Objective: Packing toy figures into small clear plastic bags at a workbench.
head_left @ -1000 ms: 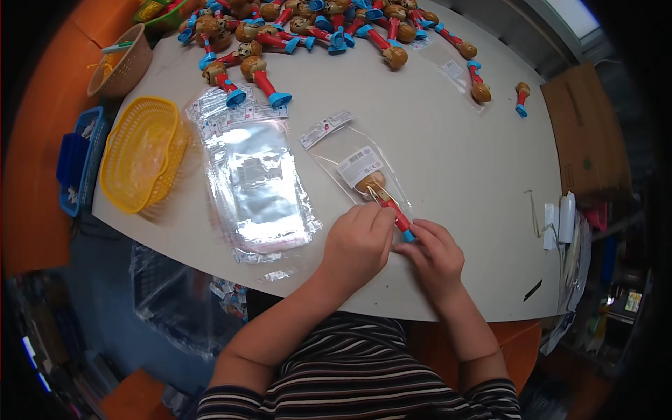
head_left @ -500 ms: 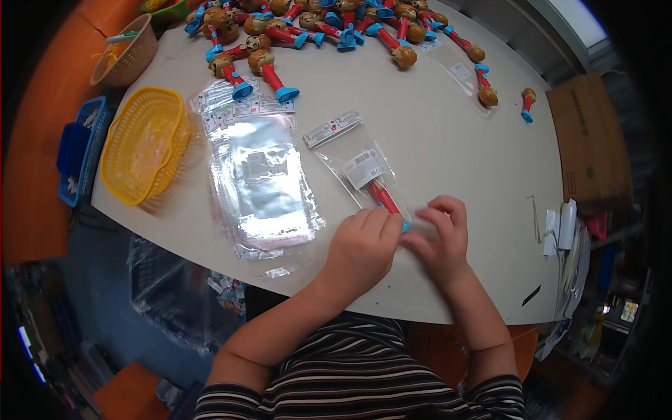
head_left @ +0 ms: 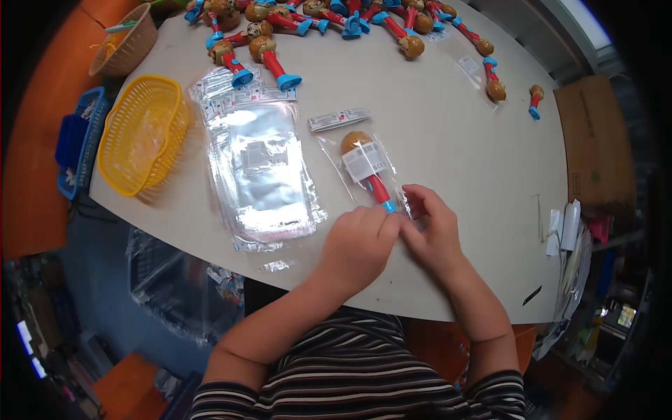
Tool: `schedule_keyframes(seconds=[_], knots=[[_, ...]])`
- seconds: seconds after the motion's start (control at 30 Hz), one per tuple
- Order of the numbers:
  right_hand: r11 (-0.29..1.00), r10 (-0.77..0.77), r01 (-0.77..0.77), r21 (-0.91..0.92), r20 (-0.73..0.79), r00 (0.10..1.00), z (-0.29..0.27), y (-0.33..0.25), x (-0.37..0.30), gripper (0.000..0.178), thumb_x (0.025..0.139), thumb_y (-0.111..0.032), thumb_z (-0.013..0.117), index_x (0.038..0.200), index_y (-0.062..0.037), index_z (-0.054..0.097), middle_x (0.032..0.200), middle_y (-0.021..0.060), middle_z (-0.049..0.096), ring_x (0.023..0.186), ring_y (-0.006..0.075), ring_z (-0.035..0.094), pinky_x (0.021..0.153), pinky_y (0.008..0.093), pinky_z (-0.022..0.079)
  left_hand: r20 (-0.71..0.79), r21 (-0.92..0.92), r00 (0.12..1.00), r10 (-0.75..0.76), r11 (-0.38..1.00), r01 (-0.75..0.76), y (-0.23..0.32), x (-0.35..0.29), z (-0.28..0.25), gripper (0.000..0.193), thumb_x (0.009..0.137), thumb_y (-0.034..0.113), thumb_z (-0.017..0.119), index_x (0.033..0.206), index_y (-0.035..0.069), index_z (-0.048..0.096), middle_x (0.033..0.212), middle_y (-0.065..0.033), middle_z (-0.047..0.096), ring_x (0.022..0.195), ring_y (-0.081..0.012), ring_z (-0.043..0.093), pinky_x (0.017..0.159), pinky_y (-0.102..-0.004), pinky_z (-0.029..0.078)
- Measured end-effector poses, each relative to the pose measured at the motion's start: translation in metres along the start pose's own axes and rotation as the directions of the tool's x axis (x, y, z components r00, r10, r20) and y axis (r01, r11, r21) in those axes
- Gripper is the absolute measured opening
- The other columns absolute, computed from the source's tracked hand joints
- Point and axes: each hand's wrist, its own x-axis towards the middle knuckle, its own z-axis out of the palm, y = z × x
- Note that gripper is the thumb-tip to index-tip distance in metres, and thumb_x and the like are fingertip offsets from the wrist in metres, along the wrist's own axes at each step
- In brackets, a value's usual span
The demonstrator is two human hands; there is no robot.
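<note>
In front of me lies a clear plastic bag (head_left: 337,157) with a printed header strip. Inside it is a toy figure (head_left: 378,187) with a round brown head, red body and blue foot, partly covered by a white label (head_left: 365,162). My left hand (head_left: 360,241) is closed on the bag's near end, by the blue foot; its fingertips are hidden. My right hand (head_left: 435,229) curls around the bag's right near corner, thumb close to the left hand. Left of these lies a stack of clear plastic bags (head_left: 262,164).
Several similar toy figures (head_left: 276,66) are piled at the table's far side. A yellow basket (head_left: 143,133), a tan basket (head_left: 136,45) and a blue basket (head_left: 80,147) stand at left. A cardboard box (head_left: 595,140) is beside the table's right edge.
The toy's brown head now shows inside the bag, which lies straighter. My right hand has moved left and its fingers have closed in on the bag's edge. The left hand stays nearly in place.
</note>
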Motion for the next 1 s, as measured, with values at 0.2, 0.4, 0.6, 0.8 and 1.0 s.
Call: schedule_keyframes(seconds=[0.2,0.4,0.6,0.8,1.0], knots=[[0.916,0.309,-0.324,0.236,0.099,0.946,-0.010,-0.008,-0.017,0.023,0.092,-0.004,0.065,0.113,0.0031,0.061,0.092,0.0097,0.070,0.081,0.0137,0.067,0.073,0.0261,0.056,-0.165,-0.035,0.986,-0.027,0.999,0.021,-0.005,-0.013,-0.004,0.025,0.075,0.010,0.074,0.097,0.006,0.062,0.099,-0.0108,0.056,0.089,-0.0306,0.058,0.073,-0.0384,0.047],[0.637,0.475,-0.535,0.555,0.265,0.839,-0.014,-0.001,-0.020,0.018,0.096,-0.004,0.059,0.113,0.0042,0.057,0.091,0.0105,0.070,0.080,0.0141,0.069,0.071,0.0252,0.058,-0.031,-0.098,0.985,0.169,0.980,-0.171,-0.007,-0.028,-0.003,0.029,0.072,0.009,0.074,0.100,0.011,0.064,0.111,-0.0105,0.054,0.102,-0.0310,0.055,0.085,-0.0442,0.044],[0.608,0.482,-0.547,0.576,0.280,0.830,-0.019,-0.005,-0.017,0.022,0.096,-0.005,0.060,0.116,0.0033,0.056,0.089,0.0103,0.070,0.078,0.0133,0.069,0.069,0.0236,0.058,-0.102,0.049,0.983,0.152,0.988,-0.147,-0.021,-0.035,-0.006,0.032,0.066,0.010,0.074,0.097,0.011,0.067,0.115,-0.0101,0.055,0.109,-0.0313,0.055,0.088,-0.0441,0.044],[0.619,0.527,-0.608,0.497,0.312,0.791,-0.022,-0.001,-0.019,0.021,0.096,-0.007,0.062,0.113,0.0039,0.059,0.090,0.0101,0.072,0.079,0.0123,0.069,0.068,0.0220,0.057,-0.048,0.048,0.988,0.150,0.988,-0.148,-0.025,-0.038,-0.008,0.029,0.067,0.005,0.071,0.096,0.008,0.067,0.114,-0.0124,0.056,0.109,-0.0333,0.055,0.089,-0.0448,0.045],[0.613,0.542,-0.667,0.424,0.389,0.745,-0.019,-0.006,-0.019,0.024,0.096,-0.013,0.064,0.112,0.0048,0.062,0.092,0.0098,0.072,0.083,0.0116,0.069,0.070,0.0223,0.056,-0.081,-0.200,0.997,0.003,0.980,-0.019,0.011,-0.026,-0.006,0.029,0.071,0.001,0.074,0.099,0.005,0.066,0.105,-0.0116,0.059,0.095,-0.0318,0.059,0.080,-0.0409,0.049]])
